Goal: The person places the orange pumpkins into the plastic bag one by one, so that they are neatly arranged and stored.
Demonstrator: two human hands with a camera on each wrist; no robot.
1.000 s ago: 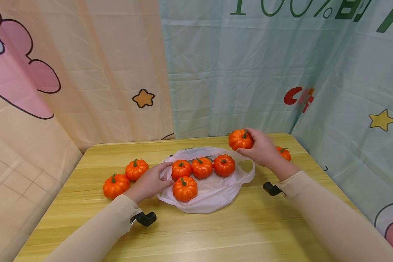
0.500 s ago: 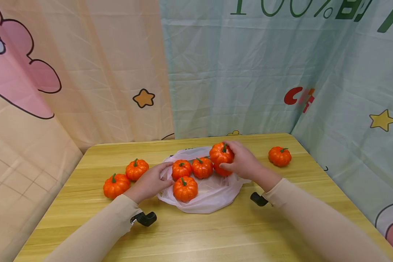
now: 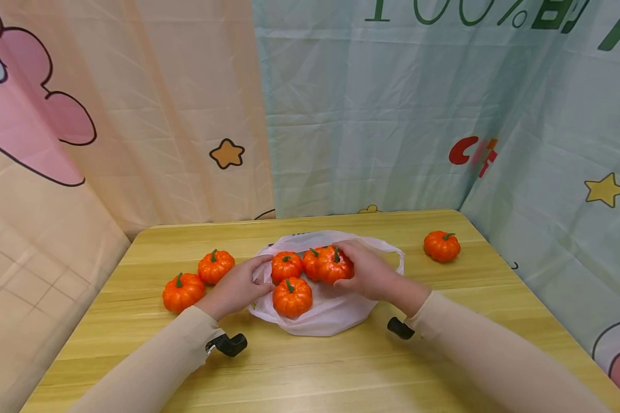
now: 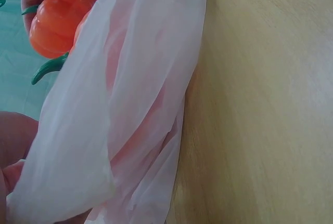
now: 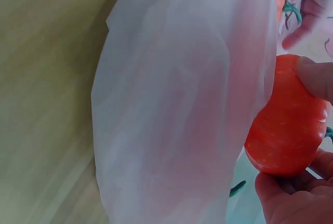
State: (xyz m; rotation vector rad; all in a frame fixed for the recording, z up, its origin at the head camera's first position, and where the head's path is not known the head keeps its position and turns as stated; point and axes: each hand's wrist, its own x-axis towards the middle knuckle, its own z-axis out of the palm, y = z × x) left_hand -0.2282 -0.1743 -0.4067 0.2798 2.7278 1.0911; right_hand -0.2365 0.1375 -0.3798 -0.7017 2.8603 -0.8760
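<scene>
A small orange pumpkin (image 3: 333, 265) with a green stem is gripped by my right hand (image 3: 369, 272), thumb on its near side and fingers behind. It is held over the white plastic bag (image 3: 330, 321), overlapping another pumpkin (image 3: 310, 259) in the head view. The right wrist view shows the held pumpkin (image 5: 286, 120) between thumb and fingers, beside the bag's side. At the bag's left edge, my left hand (image 3: 240, 289) holds the thin plastic (image 4: 67, 172). Two more pumpkins, one behind (image 3: 286, 265) and one in front (image 3: 291, 298), sit in the bag near that hand.
Two pumpkins, one nearer (image 3: 182, 293) and one farther (image 3: 215, 267), lie on the wooden table (image 3: 310, 373) left of the bag. Another pumpkin (image 3: 441, 246) stands at the right. Printed curtains (image 3: 330, 126) enclose the table's back and sides.
My right hand has carried its pumpkin leftward and down from the bag's back right to over the bag's contents, now covering the rightmost pumpkin there. The left hand stays put.
</scene>
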